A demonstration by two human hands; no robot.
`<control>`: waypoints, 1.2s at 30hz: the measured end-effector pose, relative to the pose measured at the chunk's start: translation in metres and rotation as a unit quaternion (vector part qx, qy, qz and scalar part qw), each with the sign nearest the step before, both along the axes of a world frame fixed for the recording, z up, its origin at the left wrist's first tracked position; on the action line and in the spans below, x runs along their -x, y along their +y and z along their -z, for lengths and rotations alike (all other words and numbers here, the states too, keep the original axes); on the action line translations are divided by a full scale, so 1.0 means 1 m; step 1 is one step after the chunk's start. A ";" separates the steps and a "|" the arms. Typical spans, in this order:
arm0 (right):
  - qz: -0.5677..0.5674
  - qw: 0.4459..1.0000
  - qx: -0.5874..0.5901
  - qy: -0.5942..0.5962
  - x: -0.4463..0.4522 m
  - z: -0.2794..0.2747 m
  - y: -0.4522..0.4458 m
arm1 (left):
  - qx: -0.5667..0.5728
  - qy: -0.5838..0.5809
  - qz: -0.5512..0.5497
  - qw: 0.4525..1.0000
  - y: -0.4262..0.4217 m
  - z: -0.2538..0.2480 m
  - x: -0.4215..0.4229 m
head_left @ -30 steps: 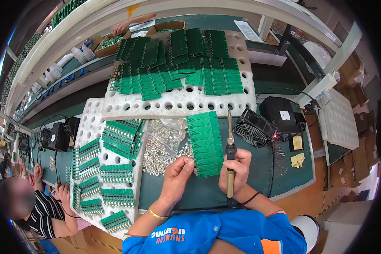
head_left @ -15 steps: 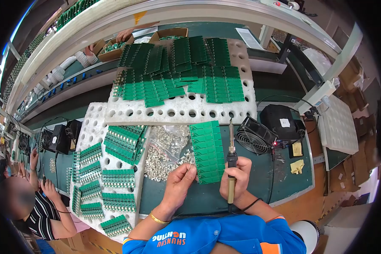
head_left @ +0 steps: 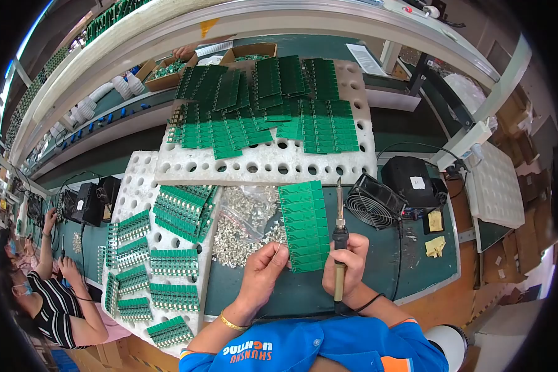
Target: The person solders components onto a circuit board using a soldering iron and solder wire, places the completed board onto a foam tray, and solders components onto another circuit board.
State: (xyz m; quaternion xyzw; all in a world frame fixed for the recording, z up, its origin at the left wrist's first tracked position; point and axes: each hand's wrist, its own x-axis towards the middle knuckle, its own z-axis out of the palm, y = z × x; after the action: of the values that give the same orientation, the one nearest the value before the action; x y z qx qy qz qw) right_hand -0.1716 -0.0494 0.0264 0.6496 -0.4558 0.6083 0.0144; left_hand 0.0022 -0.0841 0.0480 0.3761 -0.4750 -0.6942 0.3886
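My left hand (head_left: 263, 273) is closed in a pinch on a thin solder wire (head_left: 278, 247), beside the lower left edge of a green circuit board panel (head_left: 304, 226). The panel stands before me with small metal parts along its left edge. A soldering iron (head_left: 339, 242) is upright in my right hand (head_left: 348, 266), its tip pointing up and away from the panel. My right fingers are wrapped round the handle, close to the panel's right edge; whether they touch it, I cannot tell. Loose small metal parts (head_left: 229, 248) and a plastic bag (head_left: 248, 214) of them lie just beyond my left hand.
A white foam tray (head_left: 217, 167) bears stacked green panels (head_left: 266, 111). Panels with fitted parts (head_left: 173, 296) cover another foam board (head_left: 125, 186) at left. A fan (head_left: 372, 201) and a black soldering station (head_left: 410, 180) stand right. A co-worker (head_left: 62, 310) sits at left.
My hands, the panel and the iron stay nearly in place. The co-worker at left has shifted, and a hand at the far bench has drawn out of sight.
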 end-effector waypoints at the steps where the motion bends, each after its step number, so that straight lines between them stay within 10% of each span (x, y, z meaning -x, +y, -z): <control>1: 0.000 1.000 -0.001 0.000 0.000 0.000 0.000 | 0.001 0.002 -0.001 1.000 0.000 0.000 0.000; 36: 0.013 0.999 -0.043 0.030 0.005 0.016 0.014 | 0.058 -0.059 -0.020 0.996 0.017 -0.009 0.002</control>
State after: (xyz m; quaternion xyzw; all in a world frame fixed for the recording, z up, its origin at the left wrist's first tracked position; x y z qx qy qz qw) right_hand -0.1770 -0.0354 0.0102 0.6613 -0.4895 0.5684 0.0084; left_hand 0.0001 -0.0667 0.0565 0.4027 -0.5291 -0.6337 0.3953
